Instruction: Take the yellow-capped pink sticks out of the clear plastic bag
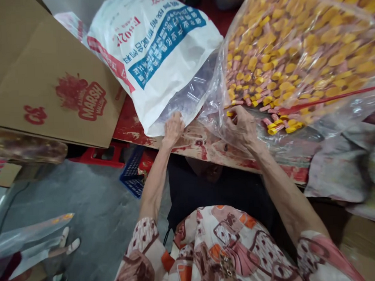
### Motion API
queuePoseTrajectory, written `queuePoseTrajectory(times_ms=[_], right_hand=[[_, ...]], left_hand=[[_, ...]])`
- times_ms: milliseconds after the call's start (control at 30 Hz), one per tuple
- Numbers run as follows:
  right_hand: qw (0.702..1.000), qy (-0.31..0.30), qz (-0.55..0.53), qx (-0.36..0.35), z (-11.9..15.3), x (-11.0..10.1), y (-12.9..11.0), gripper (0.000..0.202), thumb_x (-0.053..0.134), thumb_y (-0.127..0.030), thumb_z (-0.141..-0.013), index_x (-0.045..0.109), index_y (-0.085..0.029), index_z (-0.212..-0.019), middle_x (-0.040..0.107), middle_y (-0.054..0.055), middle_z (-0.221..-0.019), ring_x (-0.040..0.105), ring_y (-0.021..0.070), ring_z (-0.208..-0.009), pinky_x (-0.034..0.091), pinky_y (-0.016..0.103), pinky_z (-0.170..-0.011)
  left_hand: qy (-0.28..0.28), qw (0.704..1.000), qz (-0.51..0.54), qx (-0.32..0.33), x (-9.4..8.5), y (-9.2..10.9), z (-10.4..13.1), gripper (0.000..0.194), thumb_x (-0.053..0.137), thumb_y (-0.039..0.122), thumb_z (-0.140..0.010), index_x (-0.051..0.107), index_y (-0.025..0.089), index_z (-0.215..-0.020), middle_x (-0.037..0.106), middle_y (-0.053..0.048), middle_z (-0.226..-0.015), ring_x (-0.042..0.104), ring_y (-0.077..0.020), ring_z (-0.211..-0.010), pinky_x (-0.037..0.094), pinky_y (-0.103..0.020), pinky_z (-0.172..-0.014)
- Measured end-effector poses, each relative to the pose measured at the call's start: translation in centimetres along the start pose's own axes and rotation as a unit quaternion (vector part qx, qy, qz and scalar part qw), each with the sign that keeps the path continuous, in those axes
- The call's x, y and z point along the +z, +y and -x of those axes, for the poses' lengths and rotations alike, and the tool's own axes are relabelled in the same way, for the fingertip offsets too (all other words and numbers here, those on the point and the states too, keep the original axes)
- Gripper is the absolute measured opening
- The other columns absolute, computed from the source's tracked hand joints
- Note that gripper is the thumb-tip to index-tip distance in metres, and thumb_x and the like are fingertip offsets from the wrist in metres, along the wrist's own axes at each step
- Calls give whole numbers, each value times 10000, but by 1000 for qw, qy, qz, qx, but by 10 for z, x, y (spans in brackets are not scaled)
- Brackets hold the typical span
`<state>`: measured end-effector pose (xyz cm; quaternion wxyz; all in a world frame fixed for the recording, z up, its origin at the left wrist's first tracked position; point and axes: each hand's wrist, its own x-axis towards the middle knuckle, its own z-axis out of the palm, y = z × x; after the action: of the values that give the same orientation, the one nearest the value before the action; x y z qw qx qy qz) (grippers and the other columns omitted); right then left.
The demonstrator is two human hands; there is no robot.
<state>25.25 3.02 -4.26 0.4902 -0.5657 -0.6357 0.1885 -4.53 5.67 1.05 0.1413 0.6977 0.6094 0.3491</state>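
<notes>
My left hand is at the open mouth of a white woven sack. Its fingers are curled at the sack's edge, and whatever they grip is too small or hidden to make out. Clear, purplish plastic pieces show inside the mouth. My right hand is at the opening of a large clear plastic bag, fingers bent in a pinch around a small yellow piece. Many small yellow-and-pink pieces fill that bag, and several lie loose to the right of this hand.
A worn red wooden table bears both bags. At the left stands a cardboard box with red printing. Below are a red plastic stool and a blue basket. Another person's feet show at lower left. Pale sacks lie at right.
</notes>
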Motion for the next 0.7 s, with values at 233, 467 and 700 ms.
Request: queuePoseTrajectory(times_ms=[233,467,700], right_hand=[[954,146,-196,174,21,29,-58,314,664,-569,-1021,564,-282,-942,726,5,-882,588,188,-666,508,348,-694],[912,99,-329,224,46,40,-99,404,709,-672,-1008,642,-279,-942,693,-9,-858,521,160,-605,455,301,-584],[985,-2,-138,100,45,-5,-44,255,650,-458,-1030,720,-295,-848,687,31,-929,607,224,-822,518,381,-833]], left_hand=[[-75,895,356,-260,10,60,44,288,837,377,-939,645,203,-1065,682,39,-789,524,-71,-509,383,-183,-464],[-61,818,478,-313,25,94,73,435,928,498,-891,652,204,-1053,657,65,-744,434,-30,-468,281,-162,-426],[-108,971,166,-132,8,71,66,173,808,344,-989,703,225,-1056,744,-16,-927,698,-150,-798,556,-236,-709]])
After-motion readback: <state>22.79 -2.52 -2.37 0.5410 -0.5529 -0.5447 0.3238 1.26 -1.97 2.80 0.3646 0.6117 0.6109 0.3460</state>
